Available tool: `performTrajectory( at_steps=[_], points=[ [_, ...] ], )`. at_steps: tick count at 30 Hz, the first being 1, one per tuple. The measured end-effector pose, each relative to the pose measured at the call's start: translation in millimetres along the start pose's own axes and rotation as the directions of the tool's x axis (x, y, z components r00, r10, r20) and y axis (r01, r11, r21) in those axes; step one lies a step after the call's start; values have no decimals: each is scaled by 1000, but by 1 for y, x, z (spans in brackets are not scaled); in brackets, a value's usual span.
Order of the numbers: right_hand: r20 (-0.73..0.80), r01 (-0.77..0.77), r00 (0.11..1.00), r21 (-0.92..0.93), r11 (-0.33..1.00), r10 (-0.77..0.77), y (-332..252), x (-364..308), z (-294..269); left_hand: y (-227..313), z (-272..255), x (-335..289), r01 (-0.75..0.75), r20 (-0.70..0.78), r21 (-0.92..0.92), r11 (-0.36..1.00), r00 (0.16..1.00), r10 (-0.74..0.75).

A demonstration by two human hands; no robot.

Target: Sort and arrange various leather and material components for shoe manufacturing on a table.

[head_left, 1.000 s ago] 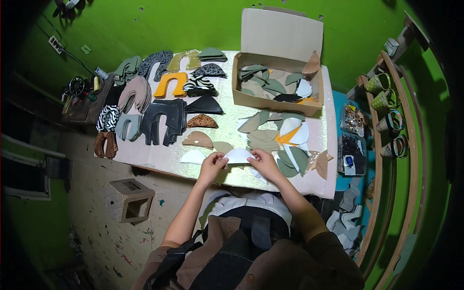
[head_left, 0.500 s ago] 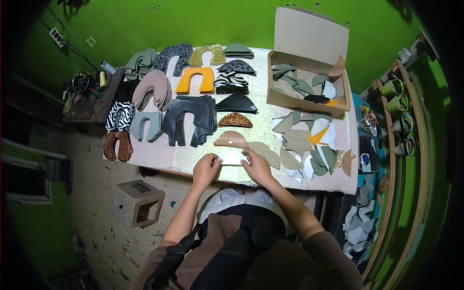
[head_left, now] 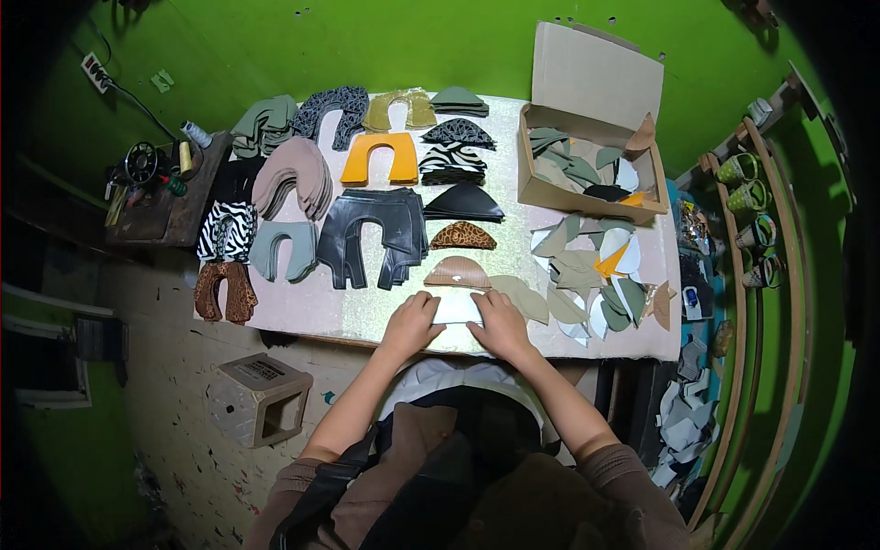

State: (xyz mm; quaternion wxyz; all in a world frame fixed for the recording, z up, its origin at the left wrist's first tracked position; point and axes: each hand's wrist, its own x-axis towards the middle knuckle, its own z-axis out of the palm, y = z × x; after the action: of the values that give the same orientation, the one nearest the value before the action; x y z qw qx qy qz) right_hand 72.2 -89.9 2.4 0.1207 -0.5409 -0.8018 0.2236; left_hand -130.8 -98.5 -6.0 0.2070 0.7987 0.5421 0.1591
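Observation:
A white half-moon piece lies at the front of the table, just below a brown half-moon piece. My left hand has its curled fingers on the white piece's left end, thumb low. At the other end, the fingers of my right hand are closed on it in the same way. Whether the white piece is a single layer or a stack cannot be made out. A beige half-moon piece rests just right of my right hand. Above the brown piece sits a leopard-print half-moon pile.
Stacks of U-shaped pieces, such as black ones and orange ones, cover the left side. An open cardboard box full of cut pieces stands at the back right, with loose pieces before it. A sewing machine is far left.
The white piece has come down flatter against the table below the brown one, both hands still on its ends. My view has shifted slightly.

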Motion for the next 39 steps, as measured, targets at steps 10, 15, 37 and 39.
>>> performTrajectory(
  at_steps=[10,15,37,39],
  points=[
    [-14,24,1000,-37,999,-25,-13,6,2,-12,-3,2,-11,11,-88,996,1000,12],
    [33,64,997,-33,997,-63,-4,8,4,-8,-6,3,-45,13,-79,996,999,46],
    [-23,118,993,78,990,-116,2,-4,3,-4,-3,-7,-18,-31,-65,998,999,16],
    [-25,122,992,84,989,-121,6,-6,6,-5,1,-8,-16,-35,-64,998,999,14]
  ],
)
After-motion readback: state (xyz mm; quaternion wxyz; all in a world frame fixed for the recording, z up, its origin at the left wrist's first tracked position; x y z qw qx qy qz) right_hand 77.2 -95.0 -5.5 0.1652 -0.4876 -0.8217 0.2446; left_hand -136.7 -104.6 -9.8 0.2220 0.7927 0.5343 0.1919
